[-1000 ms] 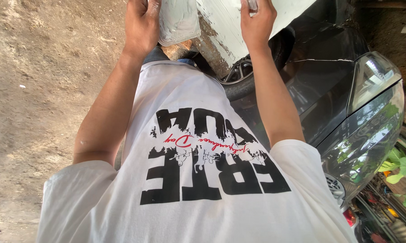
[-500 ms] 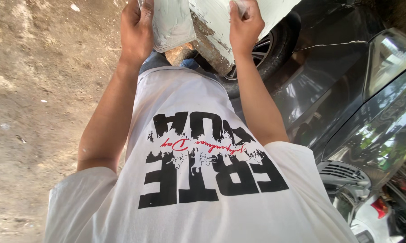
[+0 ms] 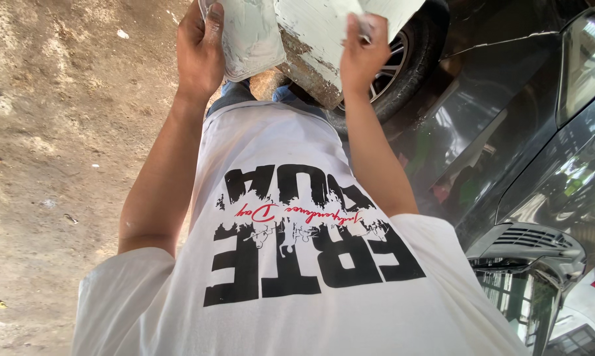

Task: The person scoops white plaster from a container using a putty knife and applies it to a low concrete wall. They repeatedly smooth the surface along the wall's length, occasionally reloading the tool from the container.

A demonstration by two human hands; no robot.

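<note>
Bare, dusty ground (image 3: 53,132), brownish and stained, fills the left side of the view, with a few small scraps lying on it. On the right stands a dark, glossy car (image 3: 508,151); its body reflects light and greenery, and one wheel (image 3: 399,59) with a silver rim and black tyre sits near the top, partly hidden behind the raised hands. The person's white T-shirt (image 3: 297,264) with bold black lettering takes up the middle and lower view and blocks the ground beneath.

The left hand (image 3: 198,49) is raised at the top, its fingers (image 3: 213,26) wrapped around the edge of a pale flat board (image 3: 248,36) smeared with whitish-grey putty. The board lies just beside a white panel (image 3: 317,39), whose surface is streaked with the same paste and whose lower edge is rough, brown and rusty. The right hand (image 3: 360,56) presses against this panel, its fingers closed narrowly on a small grey tool (image 3: 363,25); what kind of tool cannot be told, since most of it is hidden. The panel sits in front of the wheel, between the two hands and above the shirt.
</note>
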